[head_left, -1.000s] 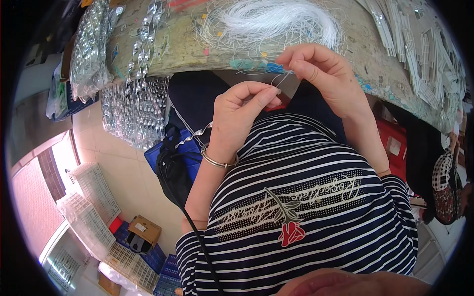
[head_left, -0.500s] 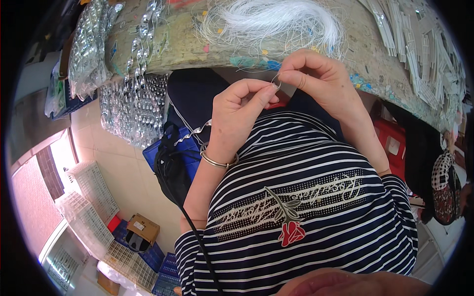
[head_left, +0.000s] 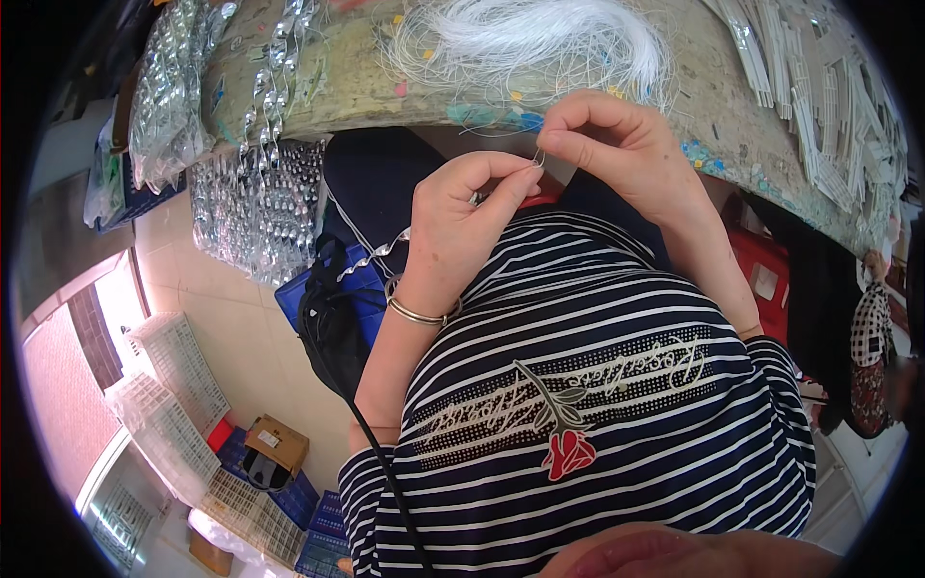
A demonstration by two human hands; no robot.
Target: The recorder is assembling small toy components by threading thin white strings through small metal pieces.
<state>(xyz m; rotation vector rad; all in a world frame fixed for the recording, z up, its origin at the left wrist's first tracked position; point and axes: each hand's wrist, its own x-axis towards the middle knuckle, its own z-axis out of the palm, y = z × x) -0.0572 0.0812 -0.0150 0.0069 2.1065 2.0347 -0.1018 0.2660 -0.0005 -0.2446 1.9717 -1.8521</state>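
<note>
Before my chest, my left hand point(head_left: 462, 207) pinches a thin pale string point(head_left: 538, 154) between thumb and forefinger. The string bends up to my right hand point(head_left: 621, 149), whose thumb and forefinger are closed on its other part. Only a short gap lies between the fingertips. From behind my left hand a twisted shiny silver strip point(head_left: 374, 256) sticks out toward the lower left; whether my curled fingers hold its other end is hidden. A metal bangle point(head_left: 419, 316) circles my left wrist.
A hank of white string point(head_left: 559, 43) lies on the worn table point(head_left: 366, 96) ahead. Flat pale strips point(head_left: 814, 116) are piled at the right. Twisted silver strips point(head_left: 255, 207) hang over the left edge. Blue and white crates point(head_left: 173, 424) stand on the floor, lower left; a black cable point(head_left: 371, 433) runs past my left arm.
My right hand has shifted slightly up and left, and the string between the hands now makes a narrower bend. My left hand stays almost in place, still pinching.
</note>
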